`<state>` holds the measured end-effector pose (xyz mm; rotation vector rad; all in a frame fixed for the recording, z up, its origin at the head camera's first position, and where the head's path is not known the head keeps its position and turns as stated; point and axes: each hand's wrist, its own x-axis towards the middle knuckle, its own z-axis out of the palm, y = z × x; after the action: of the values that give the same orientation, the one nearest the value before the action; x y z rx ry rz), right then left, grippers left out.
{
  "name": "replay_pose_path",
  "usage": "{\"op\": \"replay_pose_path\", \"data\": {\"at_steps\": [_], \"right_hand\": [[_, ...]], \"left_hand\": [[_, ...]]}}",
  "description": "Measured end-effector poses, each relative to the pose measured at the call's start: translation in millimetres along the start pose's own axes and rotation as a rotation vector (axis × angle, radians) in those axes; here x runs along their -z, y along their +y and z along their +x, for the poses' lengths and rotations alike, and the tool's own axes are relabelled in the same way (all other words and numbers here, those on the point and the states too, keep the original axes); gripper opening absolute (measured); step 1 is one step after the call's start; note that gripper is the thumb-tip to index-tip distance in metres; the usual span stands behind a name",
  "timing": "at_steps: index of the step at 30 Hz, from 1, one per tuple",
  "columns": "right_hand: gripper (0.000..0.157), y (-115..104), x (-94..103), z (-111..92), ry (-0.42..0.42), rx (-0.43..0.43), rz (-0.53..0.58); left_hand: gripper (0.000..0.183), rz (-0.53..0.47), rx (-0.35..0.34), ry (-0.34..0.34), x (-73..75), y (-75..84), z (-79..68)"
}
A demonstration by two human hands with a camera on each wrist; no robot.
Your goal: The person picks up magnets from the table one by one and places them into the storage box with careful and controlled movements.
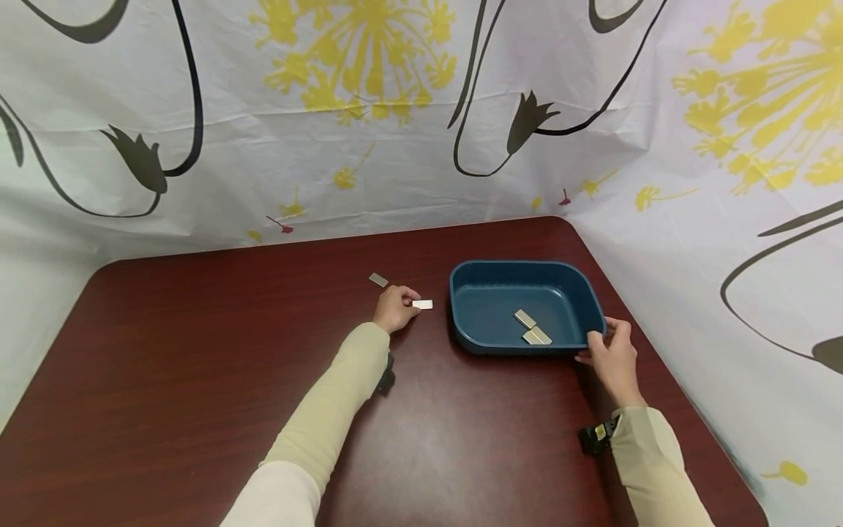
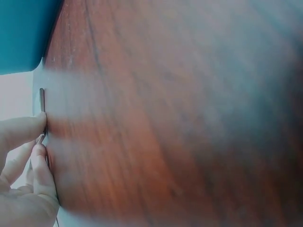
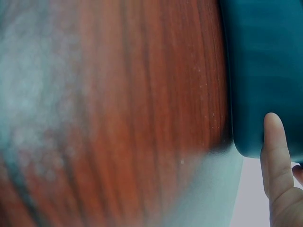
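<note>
Left of the blue tray, my left hand pinches a small flat rectangular piece, which shines white under the light. Seen edge-on in the left wrist view, that thin piece sticks out past the thumb and fingertips, close over the table. Another such piece lies on the table just behind this hand. Inside the tray, toward its near side, rest a few similar metallic-looking pieces. My right hand grips the tray at its near right corner, a finger lying along the outer wall.
The dark red-brown wooden table has rounded corners. A white patterned sheet hangs behind it and along the right side. The tray stands near the table's right edge.
</note>
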<state>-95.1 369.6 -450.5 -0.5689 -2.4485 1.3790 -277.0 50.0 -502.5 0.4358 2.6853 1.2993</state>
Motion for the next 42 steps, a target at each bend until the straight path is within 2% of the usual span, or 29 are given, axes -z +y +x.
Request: {"op": "replay_pose_path", "data": {"at_steps": [1, 2, 5, 7, 8, 12, 14, 17, 22, 33, 42], "right_hand": [[0.041, 0, 0.1, 0, -0.001, -0.001, 0.001], [0.041, 1, 0.1, 0, -0.001, -0.003, 0.002], [0.041, 1, 0.3, 0, -0.002, -0.005, 0.005], [0.041, 1, 0.4, -1, -0.002, -0.006, 0.006], [0.041, 1, 0.4, -1, -0.003, -0.005, 0.005], [0.041, 2, 0.4, -1, -0.005, -0.001, 0.005], [0.041, 2, 0.5, -1, -0.007, 0.002, 0.005], [0.041, 2, 0.8, 0, -0.008, 0.003, 0.003], [0.041, 3, 0.5, 0, -0.006, 0.003, -0.001], [0.041, 1, 0.6, 1, -0.015, 0.014, 0.0], [0.041, 1, 0.3, 1, -0.007, 0.012, 0.0]], "left_hand": [[0.019, -0.004, -0.036, 0.02, -9.6, -16.0, 9.2], [0.02, -0.003, -0.044, 0.017, -16.8, -28.6, 17.1], [0.025, -0.02, -0.034, 0.004, -35.3, -59.5, 38.2], [0.024, -0.04, -0.069, 0.022, -39.0, -66.5, 40.8], [0.024, -0.041, -0.035, 0.001, -32.9, -57.4, 35.5], [0.02, -0.042, -0.013, 0.022, -8.8, -17.1, 8.4], [0.02, -0.022, 0.066, -0.011, 7.3, 11.7, -7.5], [0.022, -0.021, 0.079, -0.014, 15.2, 26.1, -16.5], [0.023, -0.04, 0.089, -0.03, 20.9, 31.7, -21.6], [0.015, -0.044, 0.131, -0.06, 24.7, 34.2, -22.9], [0.014, -0.038, 0.117, -0.03, 23.5, 36.8, -24.6]]}}
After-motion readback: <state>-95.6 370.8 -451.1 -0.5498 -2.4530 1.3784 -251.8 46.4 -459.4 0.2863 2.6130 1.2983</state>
